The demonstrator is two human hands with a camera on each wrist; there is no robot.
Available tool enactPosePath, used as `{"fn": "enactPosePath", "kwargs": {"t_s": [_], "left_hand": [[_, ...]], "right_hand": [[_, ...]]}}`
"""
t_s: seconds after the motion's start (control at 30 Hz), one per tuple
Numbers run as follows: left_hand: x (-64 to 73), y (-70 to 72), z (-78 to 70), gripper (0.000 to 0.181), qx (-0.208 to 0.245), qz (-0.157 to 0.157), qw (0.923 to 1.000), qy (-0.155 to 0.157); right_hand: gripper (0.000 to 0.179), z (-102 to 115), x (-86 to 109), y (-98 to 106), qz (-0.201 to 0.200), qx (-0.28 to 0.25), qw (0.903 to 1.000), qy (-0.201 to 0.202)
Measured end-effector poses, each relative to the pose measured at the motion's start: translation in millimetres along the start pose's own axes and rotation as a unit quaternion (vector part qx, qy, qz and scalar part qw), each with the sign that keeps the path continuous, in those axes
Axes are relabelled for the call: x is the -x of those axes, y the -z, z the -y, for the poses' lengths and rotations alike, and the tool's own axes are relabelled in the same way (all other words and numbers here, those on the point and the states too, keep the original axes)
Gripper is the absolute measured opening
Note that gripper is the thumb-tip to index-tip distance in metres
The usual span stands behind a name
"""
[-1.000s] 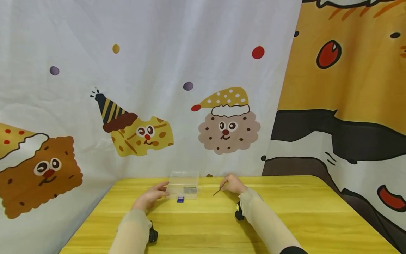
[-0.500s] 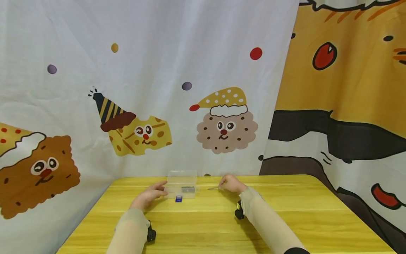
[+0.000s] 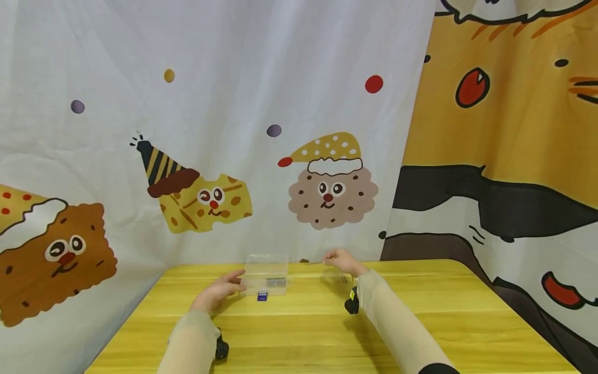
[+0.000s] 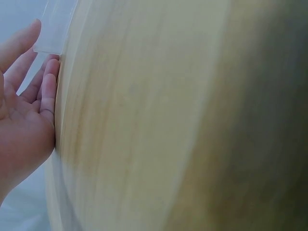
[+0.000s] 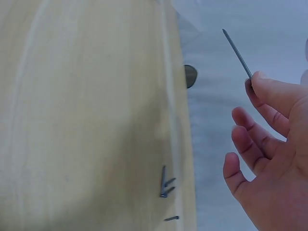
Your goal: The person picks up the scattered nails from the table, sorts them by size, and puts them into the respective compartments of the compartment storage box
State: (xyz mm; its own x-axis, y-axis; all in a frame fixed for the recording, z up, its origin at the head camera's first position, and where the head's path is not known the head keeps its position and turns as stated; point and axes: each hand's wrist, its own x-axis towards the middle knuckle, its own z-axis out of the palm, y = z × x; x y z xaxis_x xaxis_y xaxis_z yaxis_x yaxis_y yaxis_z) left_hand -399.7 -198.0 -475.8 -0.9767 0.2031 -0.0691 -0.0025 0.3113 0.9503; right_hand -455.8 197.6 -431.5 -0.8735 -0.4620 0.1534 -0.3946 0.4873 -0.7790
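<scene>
My right hand [image 3: 343, 261] is raised above the far part of the table, thumb and index finger pinching a nail. In the right wrist view the long thin nail [image 5: 237, 53] points up and left from the fingertips, its other end hidden by them. A clear plastic box [image 3: 266, 267] with its lid raised stands at the table's far middle, and dark nails [image 3: 275, 282] lie inside it. My left hand [image 3: 219, 292] is at the box's left side, fingers relaxed. In the left wrist view its fingertips are right at the box's end [image 4: 54, 33].
Several loose nails [image 5: 164, 185] of differing lengths lie near the far edge of the wooden table [image 3: 299, 332], below my right hand. A small blue label [image 3: 262, 296] shows at the front of the box. A printed curtain [image 3: 224, 62] hangs directly behind the table.
My right hand has lifted up and away from the tabletop with the nail, which has swung from slanting down to level. Loose nails now show beneath it. The left hand has stayed by the box.
</scene>
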Motion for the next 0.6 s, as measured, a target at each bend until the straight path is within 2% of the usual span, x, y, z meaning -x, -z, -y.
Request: {"fn": "enactPosePath", "kwargs": {"t_s": [0.13, 0.3, 0.43, 0.6], "left_hand": [[3.2, -0.6, -1.9, 0.067, -0.003, -0.002, 1.0, 0.003], [5.8, -2.0, -3.1, 0.067, -0.006, -0.009, 0.9999, 0.005], [4.7, -2.6, -3.5, 0.067, -0.008, -0.01, 0.9999, 0.001], [3.3, -2.7, -3.6, 0.067, -0.007, -0.01, 0.9999, -0.002]], "right_hand": [[0.024, 4.3, -4.0, -1.2, -0.014, 0.007, 0.9997, -0.017], [0.02, 12.1, -7.0, -1.5, -0.011, 0.003, 0.9997, -0.021], [0.019, 16.7, -9.7, -3.1, -0.002, 0.002, 0.9998, -0.022], [0.017, 22.4, -12.0, -9.2, -0.01, 0.011, 0.9998, -0.012]]}}
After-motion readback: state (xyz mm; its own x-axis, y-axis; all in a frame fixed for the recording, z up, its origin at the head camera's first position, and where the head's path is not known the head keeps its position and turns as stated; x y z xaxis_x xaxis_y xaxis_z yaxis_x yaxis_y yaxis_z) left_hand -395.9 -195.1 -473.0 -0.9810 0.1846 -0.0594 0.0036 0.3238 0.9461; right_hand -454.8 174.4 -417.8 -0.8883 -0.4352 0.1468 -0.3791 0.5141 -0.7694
